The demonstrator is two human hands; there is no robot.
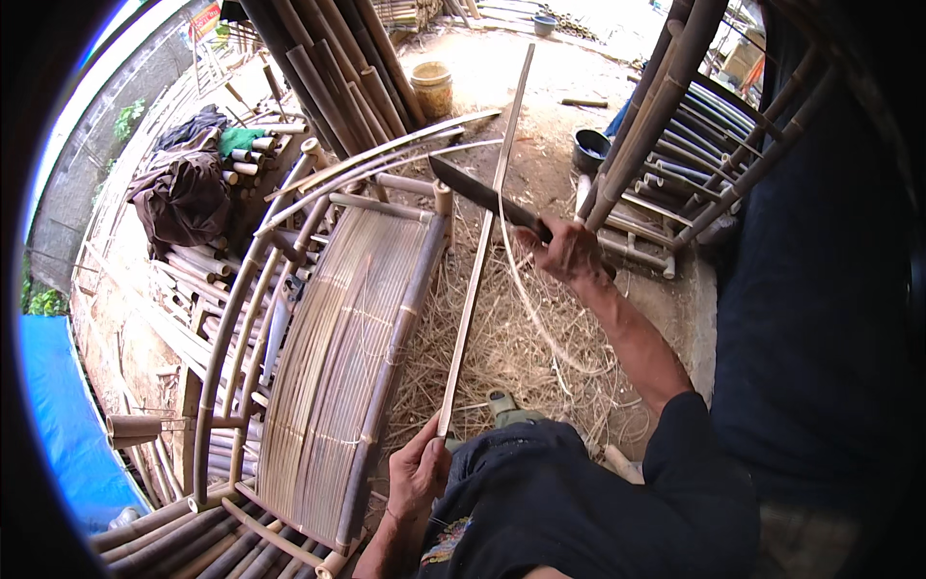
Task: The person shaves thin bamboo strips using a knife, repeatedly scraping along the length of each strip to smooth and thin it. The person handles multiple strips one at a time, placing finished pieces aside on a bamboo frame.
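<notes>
Left hand (419, 473), lower centre of the frame: fingers curled, thumb pressed along the near end of a long bamboo strip (469, 314), pinching it tight. Strip narrow, straight, pale on its face with a darker edge; runs up from that hand to the upper centre.

Right hand (569, 253), right of centre: fingers wrapped about the handle of a large knife (475, 190), no gap seen in the grip; the handle itself mostly hidden. Blade dark, broad, flat, pointing to upper left and crossing the strip. A thin, pale sliver (529, 304) hangs from near the crossing, curving down to the right, limp and ribbon-like.

Floor, centre: tangled straw-coloured shavings (439, 338), dry, curly, thickly strewn. Left of centre: bamboo bench (323, 357), its surface of slim parallel slats, bound by rounded, jointed poles. Upper left: heap of dark, crumpled cloth (183, 193). Lower left: smooth blue sheet (72, 415). Upper centre: stained yellowish bucket (432, 92) beside leaning brown poles (333, 92), hard and tubular. Upper right: round black container (590, 150).
</notes>
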